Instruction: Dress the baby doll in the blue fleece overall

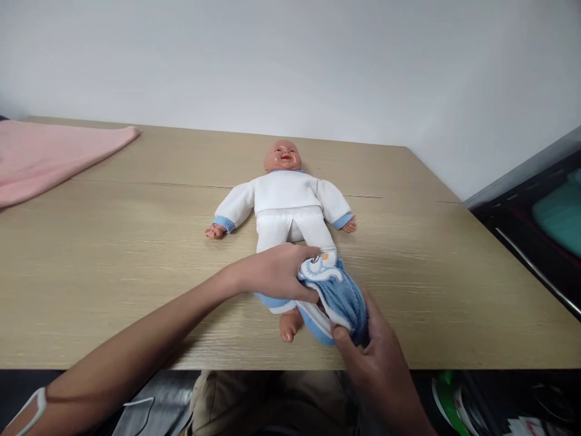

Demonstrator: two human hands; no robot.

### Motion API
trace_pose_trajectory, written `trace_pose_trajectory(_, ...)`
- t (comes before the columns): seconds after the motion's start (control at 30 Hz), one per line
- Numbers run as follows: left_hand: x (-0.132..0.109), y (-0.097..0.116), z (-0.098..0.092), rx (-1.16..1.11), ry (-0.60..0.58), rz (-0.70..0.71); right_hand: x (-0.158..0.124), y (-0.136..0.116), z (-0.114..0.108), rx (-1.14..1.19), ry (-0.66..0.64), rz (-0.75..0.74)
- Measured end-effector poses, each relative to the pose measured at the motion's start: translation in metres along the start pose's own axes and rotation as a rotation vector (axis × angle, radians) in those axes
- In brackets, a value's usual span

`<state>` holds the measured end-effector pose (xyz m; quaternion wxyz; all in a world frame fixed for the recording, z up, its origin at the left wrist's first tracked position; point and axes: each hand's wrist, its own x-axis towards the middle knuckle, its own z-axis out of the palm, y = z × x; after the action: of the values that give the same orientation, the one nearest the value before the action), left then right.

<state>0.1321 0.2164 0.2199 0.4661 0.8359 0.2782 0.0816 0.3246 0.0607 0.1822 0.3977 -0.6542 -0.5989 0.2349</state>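
A bald baby doll (pixel 285 224) lies on its back, head away from me. It wears a white top and white trousers with blue trim. Over its leg on my right is a blue cloth piece (pixel 347 297) with white edging and a stitched animal picture; whether it is a separate garment I cannot tell. My left hand (pixel 284 272) reaches across the doll's legs, its fingers closed on the cloth's left edge. My right hand (pixel 374 348) grips the lower right side, thumb on the white edging. One bare foot (pixel 289 326) shows; the other is hidden.
The doll lies on a light wooden table (pixel 136 254) with its near edge close to my lap. A pink cloth (pixel 49 154) is spread at the far left. A white wall (pixel 272 66) stands behind. Beyond the right edge is a dark-framed object (pixel 535 230).
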Motion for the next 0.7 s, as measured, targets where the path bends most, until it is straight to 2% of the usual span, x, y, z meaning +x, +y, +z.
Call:
trace_pose_trajectory(0.1,0.0,0.004,0.009,0.202,0.052,-0.078,-0.015,0.014,0.007,-0.15,0.176,-0.028)
trace_pose_trajectory(0.23,0.002,0.005,0.021,0.408,0.087,-0.132,-0.013,0.03,0.01,-0.313,0.355,-0.199)
trace_pose_trajectory(0.43,0.004,0.002,0.025,0.469,0.052,-0.143,-0.006,0.037,0.016,-0.161,0.28,-0.071)
trace_pose_trajectory(0.6,0.002,0.0,0.018,0.231,0.049,-0.165,-0.008,0.032,0.02,0.1,0.207,0.147)
trace_pose_trajectory(0.7,0.0,-0.003,0.014,0.037,0.061,-0.132,-0.005,0.029,0.02,0.317,0.192,0.202)
